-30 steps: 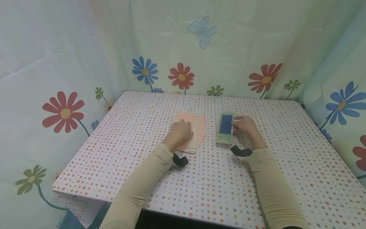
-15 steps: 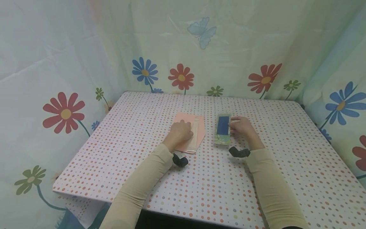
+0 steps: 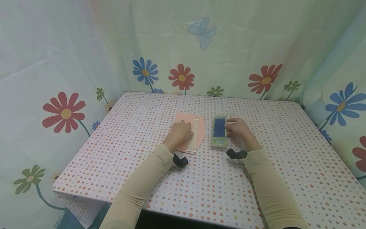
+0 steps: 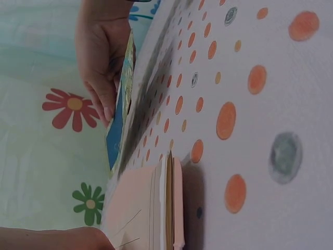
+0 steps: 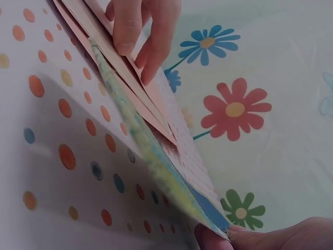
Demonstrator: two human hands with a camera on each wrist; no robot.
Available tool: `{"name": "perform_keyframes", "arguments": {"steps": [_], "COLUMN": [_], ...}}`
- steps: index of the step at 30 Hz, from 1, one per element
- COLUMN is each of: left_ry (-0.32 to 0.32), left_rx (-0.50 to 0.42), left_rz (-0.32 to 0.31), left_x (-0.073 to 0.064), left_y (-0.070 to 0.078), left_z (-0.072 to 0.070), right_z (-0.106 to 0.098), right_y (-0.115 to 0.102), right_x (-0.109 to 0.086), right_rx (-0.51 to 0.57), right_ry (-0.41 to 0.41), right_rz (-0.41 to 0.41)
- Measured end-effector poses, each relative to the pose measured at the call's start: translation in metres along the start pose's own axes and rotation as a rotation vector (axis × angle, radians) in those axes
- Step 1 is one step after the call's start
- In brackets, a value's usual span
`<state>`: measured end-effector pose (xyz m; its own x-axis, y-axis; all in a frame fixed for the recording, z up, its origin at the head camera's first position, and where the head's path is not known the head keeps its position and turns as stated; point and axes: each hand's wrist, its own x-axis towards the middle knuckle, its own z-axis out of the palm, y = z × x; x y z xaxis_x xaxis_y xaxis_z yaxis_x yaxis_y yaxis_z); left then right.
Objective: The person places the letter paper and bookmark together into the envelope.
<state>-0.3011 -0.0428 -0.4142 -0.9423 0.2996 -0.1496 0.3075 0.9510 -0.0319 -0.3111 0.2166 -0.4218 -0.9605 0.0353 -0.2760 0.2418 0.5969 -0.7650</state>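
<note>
A pink paper folder (image 3: 201, 129) lies on the dotted cloth, with a cream strip (image 3: 195, 135) along its right part. In the left wrist view several thin layers show at its edge. My left hand (image 3: 180, 132) rests on it, fingertips pointing down at the surface in the right wrist view. To the right, my right hand (image 3: 238, 127) pinches the right edge of a flat green patterned piece (image 3: 219, 142) with a blue panel (image 3: 219, 128). This piece is raised and tilted off the cloth, as the right wrist view (image 5: 156, 156) shows. Its underside is partly hidden.
The table (image 3: 160, 178) wears a white cloth with coloured dots. A flower-printed curtain (image 3: 228, 47) hangs behind and at both sides. Black wrist mounts (image 3: 236, 154) stick out below the hands. The table's front edge runs close to the person.
My right hand has moved left and slightly toward me, bringing the green piece closer to the pink folder. My left hand and the folder have stayed put.
</note>
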Motion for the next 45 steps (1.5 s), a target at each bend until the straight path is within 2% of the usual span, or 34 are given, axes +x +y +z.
{"name": "perform_keyframes", "arguments": {"steps": [8, 13, 20, 32, 45], "left_ry": [-0.003, -0.008, -0.012, -0.009, -0.005], "left_rx": [-0.003, -0.007, -0.004, 0.005, -0.003], "left_rz": [-0.008, -0.012, -0.009, -0.007, -0.010], "left_x": [-0.001, -0.001, 0.000, 0.002, 0.003], "left_y": [0.000, 0.000, 0.000, 0.000, 0.000], "left_z": [-0.001, -0.001, -0.001, 0.001, 0.001], "right_z": [0.006, 0.011, 0.018, 0.027, 0.034], "right_y": [-0.002, -0.005, -0.011, -0.011, -0.017], "right_x": [-0.002, -0.001, -0.004, 0.001, -0.001], "right_rx": [0.016, 0.027, 0.013, 0.029, -0.106], "right_ry": [-0.036, -0.035, 0.010, -0.024, 0.021], "right_rz": [-0.043, -0.031, 0.023, -0.004, -0.025]}}
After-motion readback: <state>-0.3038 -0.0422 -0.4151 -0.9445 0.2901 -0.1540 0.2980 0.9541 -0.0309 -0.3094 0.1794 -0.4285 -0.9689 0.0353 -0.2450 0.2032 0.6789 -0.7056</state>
